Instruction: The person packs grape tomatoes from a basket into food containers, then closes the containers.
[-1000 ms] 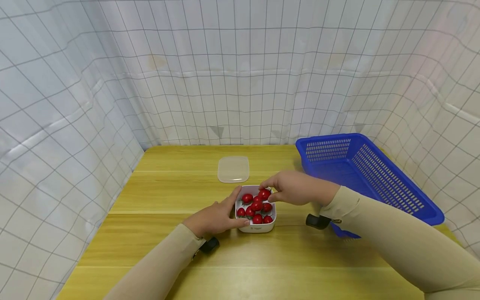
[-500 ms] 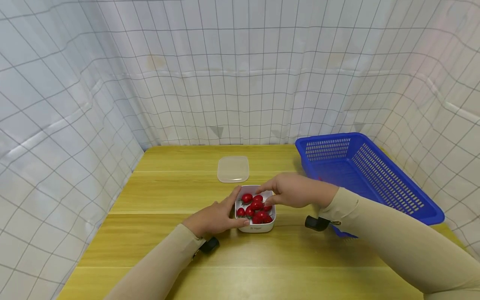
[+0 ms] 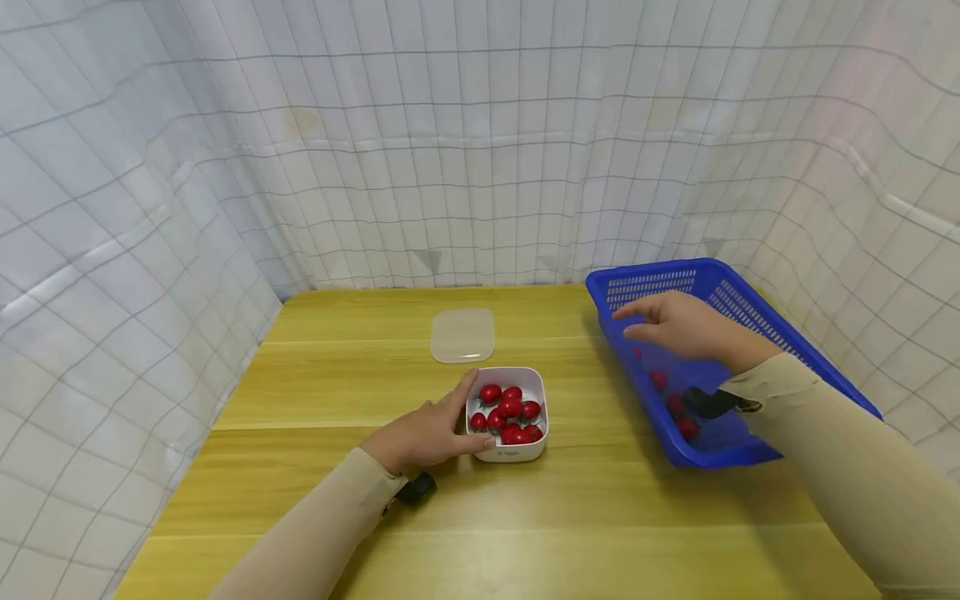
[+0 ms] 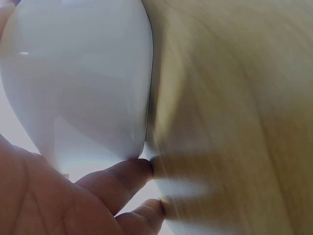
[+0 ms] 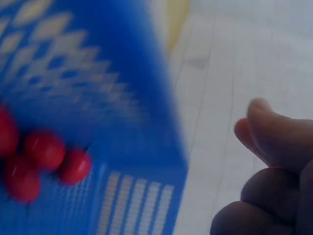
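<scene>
In the head view a white food container (image 3: 531,451) stands mid-table with several red cherry tomatoes (image 3: 510,407) inside. My left hand (image 3: 426,432) holds it at its left side, thumb over the front rim and index finger along the back-left edge. The left wrist view has its lower fingers (image 4: 120,181) against the container's smooth wall. Over the left part of a blue basket (image 3: 795,342) is my right hand (image 3: 686,325), thumb and index finger apart with nothing between them. Several tomatoes (image 5: 44,149) lie in that basket, partly hidden by the right arm in the head view.
Behind the container a translucent lid (image 3: 462,336) lies flat on the wooden table (image 3: 337,392). A white gridded curtain (image 3: 480,167) encloses the table at the back and both sides. The basket's rim rises along the table's right side.
My right hand has left the container and moved right and back over the basket. One tomato has shifted from the container's back right to its front. The left hand keeps its hold.
</scene>
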Action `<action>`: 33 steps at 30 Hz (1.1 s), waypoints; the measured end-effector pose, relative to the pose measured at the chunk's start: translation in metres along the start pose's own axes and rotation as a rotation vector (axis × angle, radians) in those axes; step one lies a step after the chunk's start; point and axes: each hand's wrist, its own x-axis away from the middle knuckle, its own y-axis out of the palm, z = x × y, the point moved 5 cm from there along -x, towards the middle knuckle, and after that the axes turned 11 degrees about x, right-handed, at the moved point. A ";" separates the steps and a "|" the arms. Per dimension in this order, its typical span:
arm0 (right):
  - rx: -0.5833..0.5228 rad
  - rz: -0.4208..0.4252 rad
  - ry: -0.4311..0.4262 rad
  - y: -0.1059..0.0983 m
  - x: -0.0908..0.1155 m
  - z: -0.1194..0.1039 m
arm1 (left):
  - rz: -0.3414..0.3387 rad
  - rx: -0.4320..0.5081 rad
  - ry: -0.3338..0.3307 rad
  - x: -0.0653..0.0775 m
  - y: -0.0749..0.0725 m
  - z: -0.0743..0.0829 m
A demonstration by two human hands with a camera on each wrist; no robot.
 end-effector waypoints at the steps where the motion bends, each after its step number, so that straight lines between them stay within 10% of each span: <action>1: 0.012 -0.009 0.007 0.001 0.001 0.012 | -0.001 -0.002 -0.001 0.000 0.000 0.000; 11: 0.007 -0.228 -0.023 0.035 0.005 0.077 | 0.003 0.004 -0.033 0.002 -0.001 -0.005; 24: 0.054 -0.306 -0.146 0.053 -0.004 0.076 | -0.009 -0.007 -0.025 0.000 0.000 0.001; 33: 0.045 -0.308 -0.074 0.058 -0.004 0.087 | -0.013 -0.008 -0.026 -0.002 0.001 0.003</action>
